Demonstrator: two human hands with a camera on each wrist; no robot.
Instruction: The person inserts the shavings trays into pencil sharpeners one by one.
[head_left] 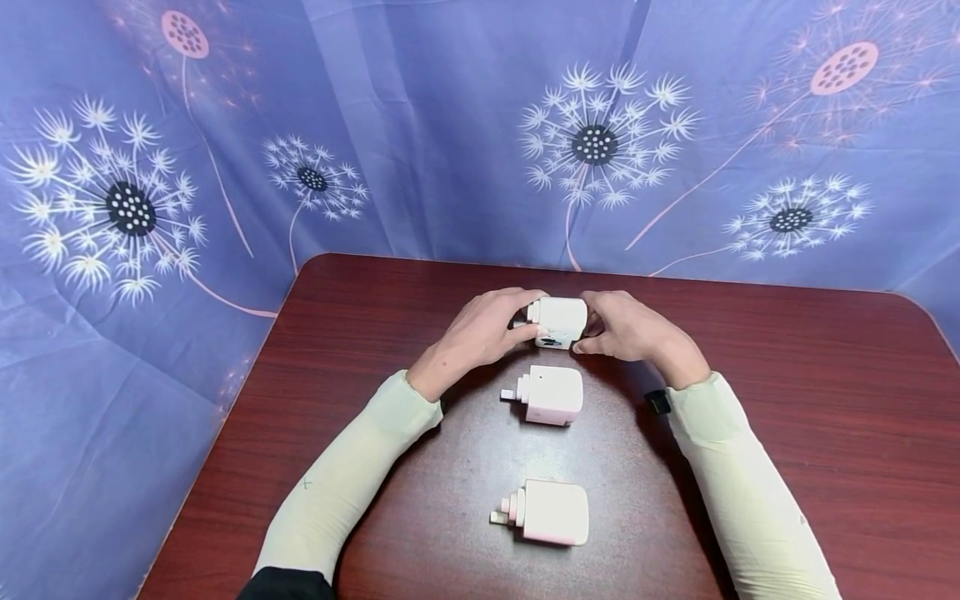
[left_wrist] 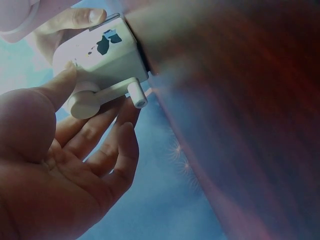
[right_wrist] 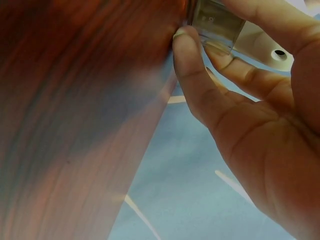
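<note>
A white hand-crank pencil sharpener (head_left: 562,317) with a dark printed picture on its front stands near the table's far edge, between both hands. My left hand (head_left: 487,327) grips its crank side, thumb on the printed face and fingers behind. The crank (left_wrist: 117,92) with its small knob points out beside that palm. From the other end, my right hand (head_left: 626,327) holds the sharpener, its thumb (right_wrist: 187,47) at the clear shavings drawer (right_wrist: 217,22). Above the drawer end, a round dark pencil hole (right_wrist: 279,53) shows. The right fingers are partly hidden behind the body in the head view.
Two pale pink sharpeners stand in line nearer the front: a middle one (head_left: 553,396) and a front one (head_left: 555,512), cranks to the left. The dark red wooden table (head_left: 810,417) ends at a blue dandelion-print cloth (head_left: 450,167) behind and to the left.
</note>
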